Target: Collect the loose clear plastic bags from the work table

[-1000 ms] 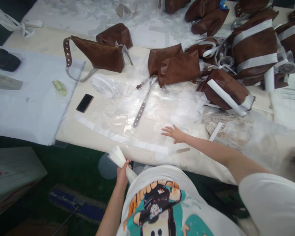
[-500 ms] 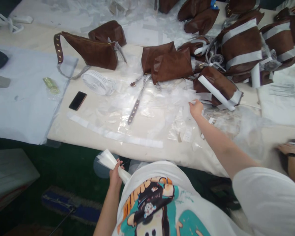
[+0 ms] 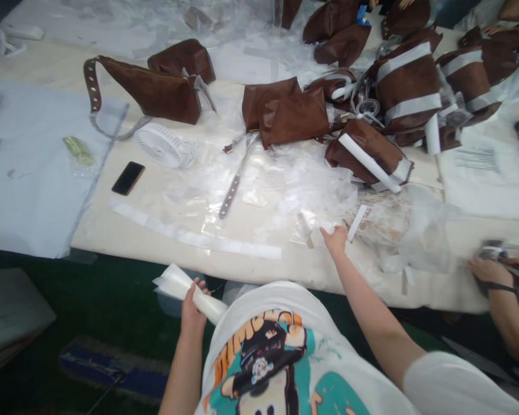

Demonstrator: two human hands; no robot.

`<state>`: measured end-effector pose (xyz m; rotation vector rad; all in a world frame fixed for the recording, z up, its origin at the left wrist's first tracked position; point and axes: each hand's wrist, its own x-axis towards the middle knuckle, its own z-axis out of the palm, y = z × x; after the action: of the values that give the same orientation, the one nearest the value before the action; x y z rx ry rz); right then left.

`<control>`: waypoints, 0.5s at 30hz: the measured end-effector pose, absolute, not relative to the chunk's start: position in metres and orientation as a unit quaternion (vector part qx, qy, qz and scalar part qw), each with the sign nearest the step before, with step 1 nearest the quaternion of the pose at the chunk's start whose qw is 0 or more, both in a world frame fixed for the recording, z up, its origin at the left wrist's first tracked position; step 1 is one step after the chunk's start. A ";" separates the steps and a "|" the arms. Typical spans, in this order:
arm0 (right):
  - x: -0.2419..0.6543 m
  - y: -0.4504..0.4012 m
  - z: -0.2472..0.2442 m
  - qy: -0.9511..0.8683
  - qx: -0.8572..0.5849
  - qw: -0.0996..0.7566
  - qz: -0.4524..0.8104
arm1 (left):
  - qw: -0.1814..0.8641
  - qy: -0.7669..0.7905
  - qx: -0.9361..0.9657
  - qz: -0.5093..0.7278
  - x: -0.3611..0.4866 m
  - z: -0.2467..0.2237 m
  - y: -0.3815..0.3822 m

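Observation:
My left hand is wrapped round a rolled bundle of whitish plastic sheets, held low in front of the table's near edge. Over the table, my right hand has its fingers pressed together at the edge of thin clear plastic wrapping; whether they grip a piece of it is hard to make out. Just right of that hand lies a narrow white strip. Beyond it sits a brown leather bag with a white roll across it. A studded strap lies on the plastic.
Brown bags crowd the far side, some wrapped with pale bands. At left are a white fan, a phone and a long white strip. Another person's hands work at the right edge.
My right hand has moved back toward the table's near edge, away from the bag with the white roll. My left hand still holds the plastic bundle. The view has shifted slightly.

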<state>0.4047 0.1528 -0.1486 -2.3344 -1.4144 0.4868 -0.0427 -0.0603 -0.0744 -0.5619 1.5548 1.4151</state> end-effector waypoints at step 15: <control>0.428 0.129 -0.154 -0.456 -0.829 0.111 0.304 | 0.543 0.575 -0.163 0.590 -0.027 -0.076 -0.052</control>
<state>0.4278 0.1289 -0.1542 -2.4344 -1.3391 0.8940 -0.0268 -0.0523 -0.0758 -0.3867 1.3662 1.4003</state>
